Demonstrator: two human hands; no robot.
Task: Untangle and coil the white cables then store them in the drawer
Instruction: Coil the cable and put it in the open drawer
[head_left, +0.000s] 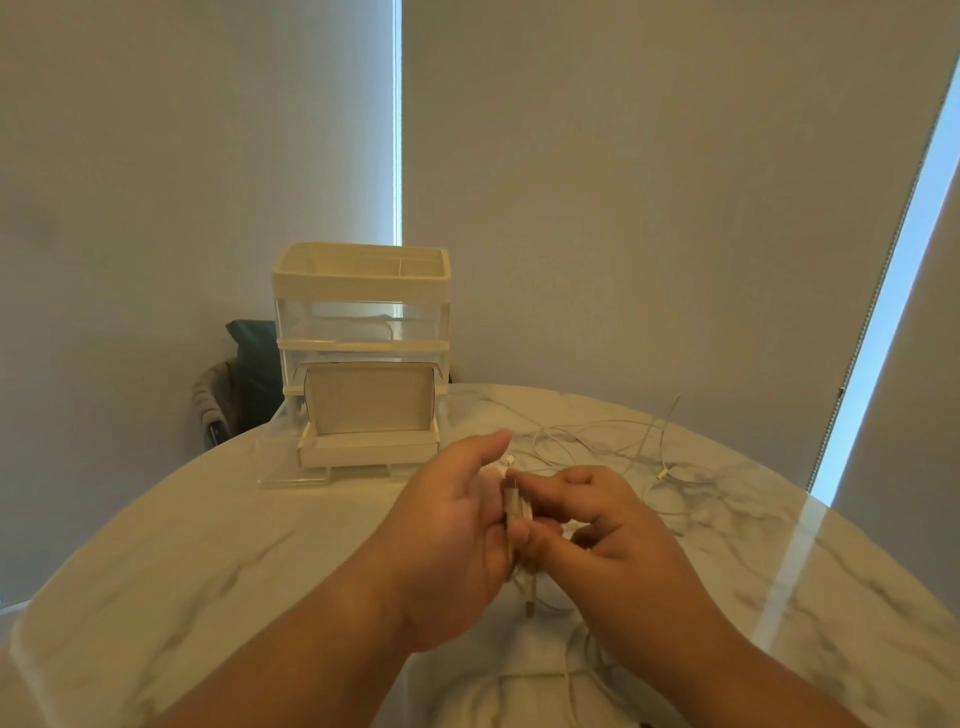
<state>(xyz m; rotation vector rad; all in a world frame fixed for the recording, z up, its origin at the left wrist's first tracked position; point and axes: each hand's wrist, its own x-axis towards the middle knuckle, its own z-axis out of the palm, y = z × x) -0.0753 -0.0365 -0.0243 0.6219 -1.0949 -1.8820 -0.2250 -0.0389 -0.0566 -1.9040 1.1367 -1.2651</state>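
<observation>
Head view: the left hand (457, 530) is gripping the white cable bundle (514, 512), and the right hand (613, 530) is pinching its strand. Loose cables (597, 441) are lying tangled on the tabletop (260, 545), right of the open drawer (366, 451). Keep loops even and tension light.

Two: left hand (452, 540), right hand (613, 535). One drawer unit (361, 291), one open drawer (369, 452), one table (208, 545); white cables (597, 436) tangled, count unclear.
</observation>
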